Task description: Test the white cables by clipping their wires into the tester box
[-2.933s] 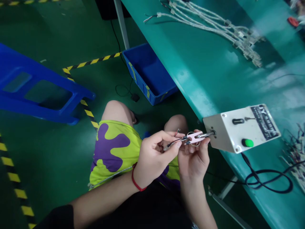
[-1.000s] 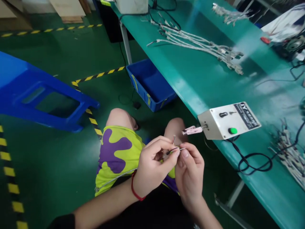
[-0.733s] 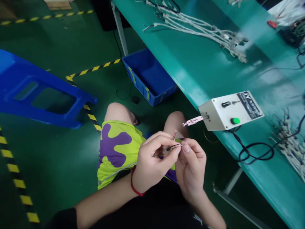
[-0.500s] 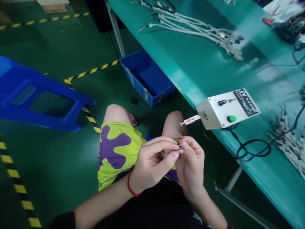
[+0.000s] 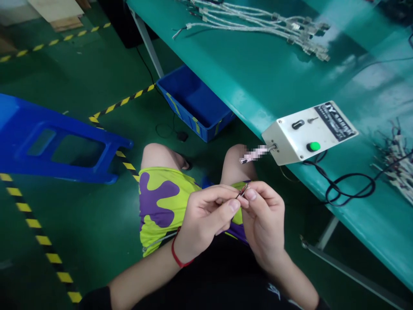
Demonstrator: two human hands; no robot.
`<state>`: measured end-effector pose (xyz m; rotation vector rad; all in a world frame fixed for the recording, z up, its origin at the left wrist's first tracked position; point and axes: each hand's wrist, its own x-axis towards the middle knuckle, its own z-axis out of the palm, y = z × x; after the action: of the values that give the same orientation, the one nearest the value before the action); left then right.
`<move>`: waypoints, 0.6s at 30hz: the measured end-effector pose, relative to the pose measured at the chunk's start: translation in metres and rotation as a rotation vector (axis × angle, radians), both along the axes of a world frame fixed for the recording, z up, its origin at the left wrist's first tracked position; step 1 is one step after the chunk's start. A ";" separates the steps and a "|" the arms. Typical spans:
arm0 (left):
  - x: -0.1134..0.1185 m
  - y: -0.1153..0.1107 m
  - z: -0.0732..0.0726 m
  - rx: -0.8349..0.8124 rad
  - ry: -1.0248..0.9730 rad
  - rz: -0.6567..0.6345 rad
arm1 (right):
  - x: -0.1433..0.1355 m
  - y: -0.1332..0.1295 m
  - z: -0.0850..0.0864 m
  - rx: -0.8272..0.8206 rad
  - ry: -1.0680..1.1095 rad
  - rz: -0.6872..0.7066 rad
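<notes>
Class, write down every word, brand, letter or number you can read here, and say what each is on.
"JY": on the black label of the white control box.
Smaller characters on that label: too blurred to read.
White marking on the black shirt: too small and blurred to read.

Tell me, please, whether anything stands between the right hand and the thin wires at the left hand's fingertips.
Nothing visible does: the right hand pinches the thin wires, as does the left hand. The white control box sits beyond both, at the table's edge.
</notes>
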<state>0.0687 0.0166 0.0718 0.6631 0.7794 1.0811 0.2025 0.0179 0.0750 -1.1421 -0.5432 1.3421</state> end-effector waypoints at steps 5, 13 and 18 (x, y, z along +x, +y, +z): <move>0.000 -0.001 0.001 0.013 -0.001 -0.002 | 0.001 -0.002 -0.002 0.000 -0.016 0.014; 0.003 -0.001 0.002 -0.007 -0.006 0.000 | 0.006 -0.002 -0.003 -0.018 -0.009 0.013; 0.007 0.006 0.010 -0.141 -0.126 -0.040 | -0.010 -0.005 -0.032 -0.063 0.083 -0.027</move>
<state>0.0754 0.0231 0.0821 0.4840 0.7232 1.0115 0.1924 0.0130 0.0433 -1.1354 -0.4260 1.3850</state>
